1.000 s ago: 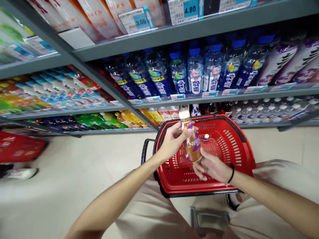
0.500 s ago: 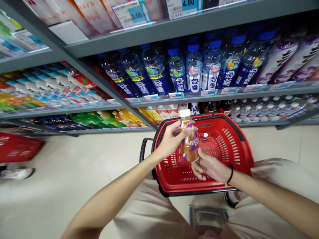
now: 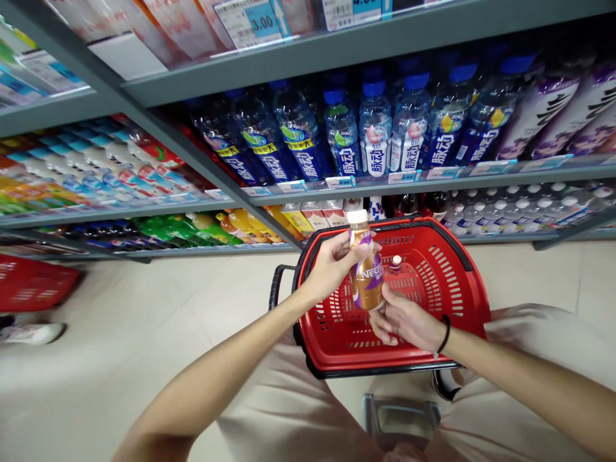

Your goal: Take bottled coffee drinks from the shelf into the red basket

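Observation:
A brown-and-purple coffee bottle (image 3: 369, 276) with a white cap stands nearly upright between my hands, above a red shopping basket (image 3: 455, 343). My left hand (image 3: 332, 263) is closed around its upper part, the thumb across the label. Low on its right side, my right hand (image 3: 407, 319) grips the bottle near the base, some fingers curled beneath. Inside the basket, behind the held one, another small bottle (image 3: 395, 264) shows its white cap; the rest of it is partly hidden.
Drink shelves (image 3: 308, 196) run across the front, with blue-capped bottles (image 3: 375, 131) on the middle level and water bottles (image 3: 514, 208) lower right. A stool (image 3: 402, 414) is between my legs. At far left are another red basket (image 3: 36, 282) and a person's shoe (image 3: 33, 333).
Almost nothing differs. Both hands keep their hold on the coffee bottle, and the view has shifted very slightly.

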The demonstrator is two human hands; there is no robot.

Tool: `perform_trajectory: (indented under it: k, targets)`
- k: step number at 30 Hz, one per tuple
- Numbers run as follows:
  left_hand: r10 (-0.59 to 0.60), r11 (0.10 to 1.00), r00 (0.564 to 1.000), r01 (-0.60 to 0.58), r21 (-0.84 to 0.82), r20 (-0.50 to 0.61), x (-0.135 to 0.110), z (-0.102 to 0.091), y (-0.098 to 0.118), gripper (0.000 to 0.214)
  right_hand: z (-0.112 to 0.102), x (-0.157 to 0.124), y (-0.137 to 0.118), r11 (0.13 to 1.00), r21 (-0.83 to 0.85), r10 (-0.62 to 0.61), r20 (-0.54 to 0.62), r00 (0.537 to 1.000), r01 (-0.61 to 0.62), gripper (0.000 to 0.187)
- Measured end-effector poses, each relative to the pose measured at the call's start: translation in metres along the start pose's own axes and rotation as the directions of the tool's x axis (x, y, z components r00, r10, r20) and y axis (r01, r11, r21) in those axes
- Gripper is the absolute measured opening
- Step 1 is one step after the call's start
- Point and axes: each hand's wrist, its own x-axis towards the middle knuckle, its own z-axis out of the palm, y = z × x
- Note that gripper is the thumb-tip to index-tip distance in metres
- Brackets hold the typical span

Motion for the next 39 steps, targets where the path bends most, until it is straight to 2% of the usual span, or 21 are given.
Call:
perform_trajectory:
  k: [16, 21, 26, 34, 39]
  targets:
    - [0.046, 0.999, 0.999, -0.046, -0.012, -0.025, -0.002, 0.002, -0.003, 0.049, -0.006, -0.001, 0.002, 0.998, 0.054, -0.025, 0.074, 0.997, 0.021, 0.068]
    - [0.096, 0.995, 0.993, -0.095, 0.009, -0.065, -0.004, -0.003, -0.005, 0.046, -0.005, -0.001, -0.006, 0.986, 0.164, -0.035, 0.063, 0.997, 0.025, 0.066]
    - [0.179, 0.982, 0.980, -0.174, 0.068, -0.088, -0.005, -0.002, -0.003, 0.040, -0.003, -0.001, -0.012, 0.970, 0.238, -0.055, 0.033, 0.998, 0.046, 0.075]
    - [0.180, 0.980, 0.974, -0.165, 0.115, -0.136, -0.007, 0.003, 0.004, 0.034, -0.008, 0.001, -0.006, 0.966, 0.258, -0.063, 0.104, 0.993, 0.035, 0.078]
    - [0.183, 0.980, 0.977, -0.173, 0.096, -0.106, -0.009, 0.003, 0.006, 0.027, -0.014, 0.002, -0.001, 0.968, 0.248, -0.050, 0.125, 0.991, 0.017, 0.076]
